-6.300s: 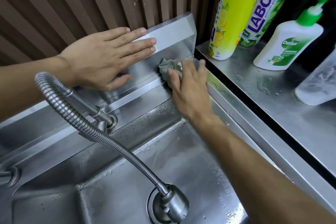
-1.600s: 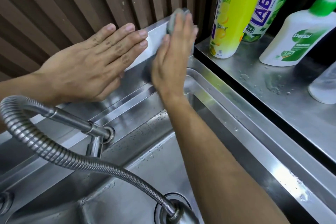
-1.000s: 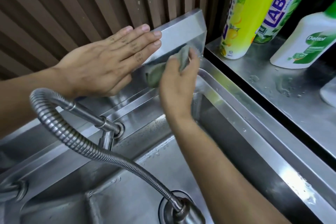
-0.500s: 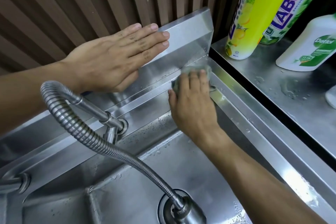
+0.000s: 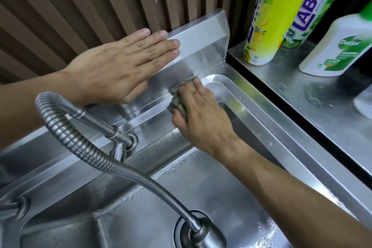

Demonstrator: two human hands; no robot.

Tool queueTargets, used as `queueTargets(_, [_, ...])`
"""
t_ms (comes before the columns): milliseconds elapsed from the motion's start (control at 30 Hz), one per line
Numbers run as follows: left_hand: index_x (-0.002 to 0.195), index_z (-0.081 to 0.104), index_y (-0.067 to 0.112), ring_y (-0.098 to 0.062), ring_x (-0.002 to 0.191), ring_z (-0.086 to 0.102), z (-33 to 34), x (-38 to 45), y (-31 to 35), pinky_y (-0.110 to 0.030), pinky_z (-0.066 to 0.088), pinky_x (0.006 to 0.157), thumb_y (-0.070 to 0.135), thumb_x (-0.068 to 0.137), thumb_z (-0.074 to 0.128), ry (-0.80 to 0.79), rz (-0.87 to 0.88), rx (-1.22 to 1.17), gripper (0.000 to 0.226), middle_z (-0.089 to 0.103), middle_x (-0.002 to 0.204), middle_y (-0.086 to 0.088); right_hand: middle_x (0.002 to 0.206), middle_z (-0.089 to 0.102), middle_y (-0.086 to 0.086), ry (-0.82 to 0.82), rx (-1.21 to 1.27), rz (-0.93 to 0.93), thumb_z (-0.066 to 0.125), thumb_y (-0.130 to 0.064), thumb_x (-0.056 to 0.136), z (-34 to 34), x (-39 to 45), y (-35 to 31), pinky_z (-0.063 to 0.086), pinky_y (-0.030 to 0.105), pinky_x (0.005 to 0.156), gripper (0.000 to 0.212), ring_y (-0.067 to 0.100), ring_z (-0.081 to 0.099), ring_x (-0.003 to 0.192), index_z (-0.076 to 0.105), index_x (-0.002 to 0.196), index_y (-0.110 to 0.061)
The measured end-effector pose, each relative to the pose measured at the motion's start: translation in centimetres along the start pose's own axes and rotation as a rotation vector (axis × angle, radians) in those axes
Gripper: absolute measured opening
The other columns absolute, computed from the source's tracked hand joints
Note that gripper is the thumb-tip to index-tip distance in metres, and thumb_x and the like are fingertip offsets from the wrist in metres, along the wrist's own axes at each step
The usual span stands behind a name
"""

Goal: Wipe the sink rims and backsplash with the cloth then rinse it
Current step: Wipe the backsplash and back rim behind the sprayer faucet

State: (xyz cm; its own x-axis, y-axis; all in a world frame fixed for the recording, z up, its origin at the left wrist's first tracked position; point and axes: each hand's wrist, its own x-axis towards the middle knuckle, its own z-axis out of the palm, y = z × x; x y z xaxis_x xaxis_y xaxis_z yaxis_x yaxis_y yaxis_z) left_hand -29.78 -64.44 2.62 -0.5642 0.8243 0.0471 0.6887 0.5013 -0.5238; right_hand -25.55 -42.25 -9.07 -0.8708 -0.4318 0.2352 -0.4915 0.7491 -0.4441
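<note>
A small grey-green cloth is bunched on the back rim of the steel sink, at the foot of the backsplash. My right hand grips the cloth, thumb under it and fingers curled over it; most of the cloth is hidden beneath the hand. My left hand lies flat with straight fingers against the backsplash, left of the cloth. The sink's right rim runs toward me along the counter.
A flexible steel faucet hose arcs from the back rim down to a spray head over the basin. On the wet steel counter at right stand a yellow spray can, a green can and a white Dettol bottle. Brown slatted wall behind.
My right hand with the cloth came down from the backsplash's top corner to the back rim and has slid a little left from the corner. My left hand stays flat on the backsplash.
</note>
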Motion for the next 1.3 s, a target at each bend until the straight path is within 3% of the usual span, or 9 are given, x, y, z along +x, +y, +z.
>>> queueTargets(233, [0.163,0.019,0.001,-0.035,0.159,0.015,-0.1,0.3,0.3,-0.05,0.012,0.13,0.031,0.103,0.027,0.003,-0.003,0.018,0.068,0.017,0.171,-0.017,0.164,0.018,0.036,-0.001,-0.298,0.401,0.035,-0.039,0.102,-1.1,3.6,1.6,0.005,0.052,0.13,0.074,0.048,0.01,0.156,0.02,0.154,0.012])
queueTargets(300, [0.163,0.018,0.002,-0.035,0.159,0.013,-0.1,0.3,0.4,-0.051,0.012,0.129,0.037,0.104,0.027,-0.017,-0.002,0.034,0.069,0.018,0.17,-0.017,0.162,0.02,0.037,-0.022,-0.322,0.426,0.033,-0.039,0.103,-1.3,4.0,1.6,0.008,0.053,0.129,0.075,0.049,0.013,0.155,0.019,0.154,0.013])
queueTargets(433, [0.162,0.02,0.001,-0.037,0.159,0.014,-0.3,1.1,0.3,-0.052,0.013,0.129,0.039,0.101,0.03,-0.03,0.031,0.042,0.073,0.021,0.169,-0.02,0.143,0.045,0.033,-0.005,-0.38,0.515,0.028,-0.044,0.1,-2.0,4.8,2.3,0.032,0.054,0.118,0.068,0.047,0.042,0.135,0.035,0.143,0.008])
queueTargets(667, [0.162,0.02,0.0,-0.036,0.159,0.013,-0.5,6.5,-1.3,-0.051,0.009,0.129,0.044,0.097,0.027,-0.16,0.314,0.178,0.079,0.018,0.17,-0.018,0.153,0.036,0.033,0.048,-0.377,0.441,0.026,-0.043,0.105,-2.1,1.8,3.5,0.026,0.054,0.121,0.071,0.048,0.035,0.142,0.026,0.154,0.008])
queueTargets(800, [0.159,-0.013,-0.008,-0.039,0.158,-0.01,1.6,10.2,0.6,-0.05,-0.005,0.13,0.04,0.1,-0.004,-0.271,0.29,0.421,0.076,-0.014,0.169,-0.024,0.153,0.037,0.034,0.073,-0.369,0.419,0.029,-0.04,0.105,-2.4,0.8,4.0,0.025,0.055,0.122,0.066,0.049,0.035,0.143,0.033,0.151,0.007])
queueTargets(900, [0.153,-0.025,-0.011,-0.044,0.156,-0.016,2.3,11.6,2.5,-0.052,-0.006,0.129,0.035,0.103,-0.001,-0.424,0.263,0.472,0.072,-0.021,0.167,-0.026,0.153,0.038,0.034,0.056,-0.373,0.398,0.033,-0.04,0.104,-2.2,2.6,4.2,0.024,0.055,0.123,0.069,0.048,0.036,0.143,0.032,0.151,0.009])
queueTargets(1000, [0.156,-0.022,-0.007,-0.044,0.156,-0.016,2.1,11.8,2.0,-0.052,-0.004,0.129,0.032,0.101,-0.001,-0.37,0.271,0.409,0.071,-0.018,0.168,-0.024,0.156,0.035,0.033,0.029,-0.375,0.37,0.03,-0.041,0.104,-2.3,2.6,4.2,0.024,0.054,0.124,0.07,0.048,0.034,0.145,0.029,0.153,0.009])
queueTargets(1133, [0.162,0.01,-0.004,-0.039,0.159,0.006,1.8,11.5,0.8,-0.05,0.005,0.13,0.032,0.101,0.019,-0.153,0.206,0.199,0.071,0.009,0.171,-0.022,0.158,0.033,0.033,0.028,-0.361,0.374,0.029,-0.039,0.106,-3.0,-0.7,4.2,0.023,0.054,0.125,0.067,0.048,0.032,0.148,0.029,0.155,0.007])
queueTargets(1300, [0.164,0.017,0.004,-0.038,0.159,0.011,1.2,10.6,0.4,-0.055,0.009,0.129,0.035,0.104,0.024,-0.075,0.073,0.061,0.068,0.013,0.172,-0.017,0.157,0.034,0.033,0.03,-0.373,0.368,0.027,-0.041,0.106,-2.5,1.4,4.3,0.02,0.054,0.125,0.068,0.047,0.032,0.147,0.029,0.154,0.008])
